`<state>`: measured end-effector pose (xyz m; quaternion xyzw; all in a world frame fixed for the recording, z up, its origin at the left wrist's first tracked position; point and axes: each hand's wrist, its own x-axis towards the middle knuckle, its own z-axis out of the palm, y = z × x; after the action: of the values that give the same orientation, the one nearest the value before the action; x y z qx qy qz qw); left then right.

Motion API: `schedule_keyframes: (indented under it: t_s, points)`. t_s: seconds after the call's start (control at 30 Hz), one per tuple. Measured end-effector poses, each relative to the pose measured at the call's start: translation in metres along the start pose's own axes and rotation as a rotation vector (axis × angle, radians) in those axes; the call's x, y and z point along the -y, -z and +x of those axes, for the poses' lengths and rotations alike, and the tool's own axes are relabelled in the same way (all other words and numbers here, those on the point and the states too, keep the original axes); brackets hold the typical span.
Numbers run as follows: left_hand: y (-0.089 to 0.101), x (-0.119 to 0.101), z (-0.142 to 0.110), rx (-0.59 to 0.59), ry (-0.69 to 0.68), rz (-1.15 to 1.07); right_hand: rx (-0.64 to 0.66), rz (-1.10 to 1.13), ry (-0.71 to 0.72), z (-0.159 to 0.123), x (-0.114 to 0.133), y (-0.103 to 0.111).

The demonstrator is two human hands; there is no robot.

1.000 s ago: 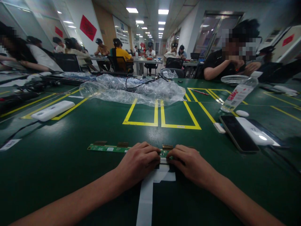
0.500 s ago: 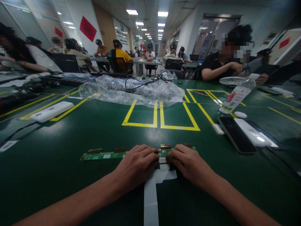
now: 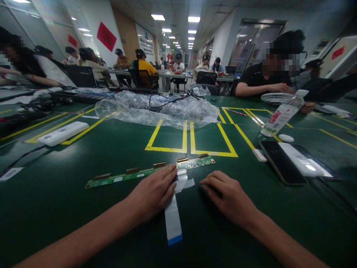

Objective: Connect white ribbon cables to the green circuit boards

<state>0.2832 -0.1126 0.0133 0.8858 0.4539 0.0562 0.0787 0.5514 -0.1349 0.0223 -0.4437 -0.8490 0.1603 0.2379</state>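
A long, narrow green circuit board [image 3: 118, 179] with brown flexible tabs along its far edge lies slanted on the table, its right end farther from me. From the white connector at its near edge, a white flat ribbon cable [image 3: 173, 217] runs toward me, ending in a blue strip; a crosswise flap [image 3: 184, 185] sticks out near the connector. My left hand [image 3: 157, 190] grips the board beside the connector, fingers over the board and thumb by the cable. To the right of the cable, my right hand [image 3: 227, 191] rests with loosely bent fingers and nothing in them.
Crumpled clear plastic wrap [image 3: 167, 109] with a black cable lies beyond the yellow tape outlines [image 3: 166, 149]. At right are a dark phone [image 3: 281, 162], a white device and a tilted water bottle [image 3: 283, 113]. A white power bank [image 3: 63, 133] sits left. A co-worker [image 3: 264, 80] sits across.
The board has turned, its right end swinging away from me, and has shifted left with the cable. My right hand has let go of it. The cable's blue end has come into view.
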Motion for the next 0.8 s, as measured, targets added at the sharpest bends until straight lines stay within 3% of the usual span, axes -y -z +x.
schedule_keyframes:
  t_s: [0.13,0.23,0.4,0.5,0.6,0.7,0.8]
  points:
    - [0.009,0.046,0.007,-0.003,0.150,0.053,0.016,0.026,-0.013,-0.002,0.001,0.001]
    - [0.010,0.060,0.007,0.005,0.144,0.049,0.022,0.032,-0.014,-0.002,0.002,0.000]
    - [0.004,0.038,-0.002,-0.068,0.046,0.044,0.017,0.042,-0.019,-0.001,0.001,0.000]
    - [0.001,0.026,-0.005,-0.043,0.019,0.013,0.028,0.038,-0.018,-0.001,0.000,-0.001]
    - [0.001,0.030,-0.003,-0.005,0.068,0.001,0.032,0.033,-0.019,-0.002,0.000,-0.001]
    - [0.003,0.055,0.003,-0.004,0.158,0.018,0.039,0.035,-0.012,-0.003,0.001,0.000]
    - [0.009,0.100,0.006,-0.013,0.293,0.072,0.040,0.032,-0.007,-0.003,0.001,0.001]
